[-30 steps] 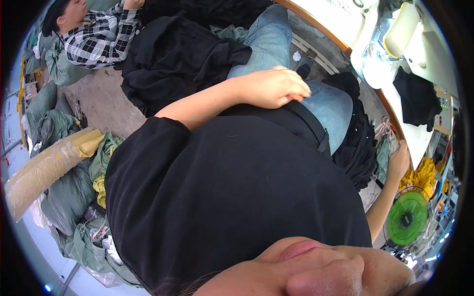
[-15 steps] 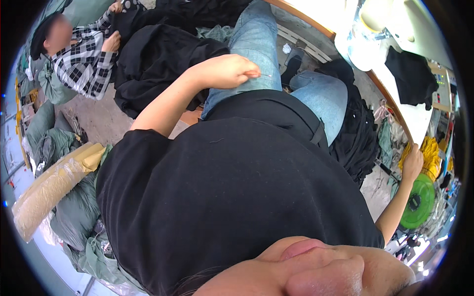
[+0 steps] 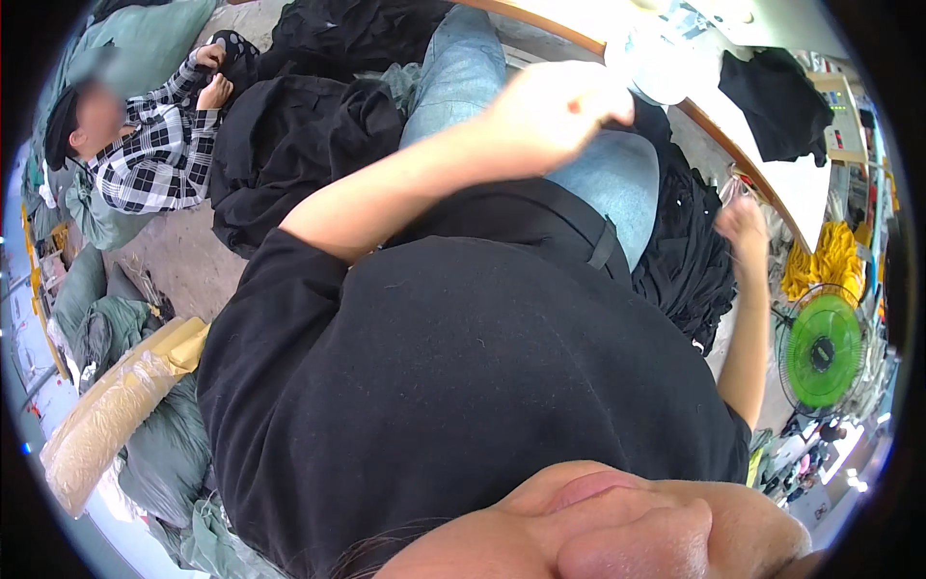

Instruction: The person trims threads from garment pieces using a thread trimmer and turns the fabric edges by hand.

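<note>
My left hand (image 3: 555,121) is raised above my lap, near the wooden edge of a white-topped table (image 3: 796,198). Its fingers are curled in and pressed together; the hand is bright and slightly smeared, and whatever is between the fingertips cannot be made out. Beside the table's near corner, my right hand (image 3: 743,227) hangs off the edge, blurred by motion, so its fingers are unclear. On the tabletop lies a folded black cloth (image 3: 776,104). Below the right hand is a heap of black fabric (image 3: 683,256).
More black fabric (image 3: 299,145) is piled to my left. Beyond it a person in a checked shirt (image 3: 159,164) handles dark cloth. A green fan (image 3: 820,352) and yellow cloth (image 3: 825,262) stand at right. A plastic-wrapped roll (image 3: 121,410) rests on grey-green bundles at left.
My left hand has moved right, from over my left thigh toward the table. My right hand has let go of the table's corner and swung inward. The whole view has shifted slightly.
</note>
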Demonstrator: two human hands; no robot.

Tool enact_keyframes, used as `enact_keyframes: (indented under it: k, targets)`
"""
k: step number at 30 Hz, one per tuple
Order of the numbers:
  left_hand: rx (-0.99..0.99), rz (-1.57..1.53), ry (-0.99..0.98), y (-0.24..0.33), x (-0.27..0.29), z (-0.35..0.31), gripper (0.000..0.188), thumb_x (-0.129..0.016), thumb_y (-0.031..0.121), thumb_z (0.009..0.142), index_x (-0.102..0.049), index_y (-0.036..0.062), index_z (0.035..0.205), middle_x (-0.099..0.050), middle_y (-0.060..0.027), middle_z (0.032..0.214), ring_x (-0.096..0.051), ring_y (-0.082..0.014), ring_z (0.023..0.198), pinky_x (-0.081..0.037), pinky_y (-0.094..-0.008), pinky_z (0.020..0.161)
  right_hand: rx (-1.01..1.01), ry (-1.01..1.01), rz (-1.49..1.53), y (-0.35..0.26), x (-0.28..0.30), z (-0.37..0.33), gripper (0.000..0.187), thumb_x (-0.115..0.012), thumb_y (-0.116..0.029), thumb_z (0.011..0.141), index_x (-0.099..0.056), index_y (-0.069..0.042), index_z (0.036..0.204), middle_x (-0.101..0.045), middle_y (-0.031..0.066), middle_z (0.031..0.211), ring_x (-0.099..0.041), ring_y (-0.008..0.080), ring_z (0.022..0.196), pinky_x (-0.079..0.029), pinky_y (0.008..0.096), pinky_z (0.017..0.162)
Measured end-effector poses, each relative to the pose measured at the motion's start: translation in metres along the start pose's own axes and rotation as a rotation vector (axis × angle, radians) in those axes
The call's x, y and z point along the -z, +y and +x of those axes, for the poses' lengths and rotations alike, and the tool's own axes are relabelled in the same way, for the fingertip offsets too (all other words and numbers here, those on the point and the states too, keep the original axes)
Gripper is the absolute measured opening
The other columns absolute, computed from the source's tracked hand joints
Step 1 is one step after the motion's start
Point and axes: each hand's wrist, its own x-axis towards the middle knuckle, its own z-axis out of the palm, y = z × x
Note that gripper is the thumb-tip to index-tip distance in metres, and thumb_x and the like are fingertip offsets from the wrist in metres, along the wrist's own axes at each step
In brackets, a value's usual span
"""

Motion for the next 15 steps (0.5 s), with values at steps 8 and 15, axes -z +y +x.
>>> enact_keyframes:
  k: [8, 15]
  targets:
    - [-0.248, -0.388, -0.235, 0.076, -0.085, 0.028, 0.022, -0.059, -0.001, 0.085, -0.066, 0.0047, 0.106, -0.068, -0.0142, 0.095, -0.069, -0.0291, 0.095, -0.052, -0.0375, 0.083, 0.021, -0.449, 0.928, -0.141, -0.255, -0.034, 0.061, -0.071, -0.028, 0.095, -0.046, -0.005, 0.145, -0.060, 0.0153, 0.138, -0.058, 0.0318, 0.129, -0.043, 0.0512, 0.112]
    - [-0.102, -0.417, -0.174, 0.074, 0.013, 0.018, 0.013, -0.056, 0.004, 0.098, -0.065, 0.0028, 0.107, -0.068, -0.0063, 0.095, -0.065, -0.0150, 0.090, -0.053, -0.0328, 0.082, 0.205, -0.437, 0.328, -0.101, -0.218, -0.036, 0.023, -0.057, -0.026, 0.106, -0.059, -0.003, 0.109, -0.064, 0.0080, 0.105, -0.061, 0.0187, 0.094, -0.049, 0.0327, 0.088]
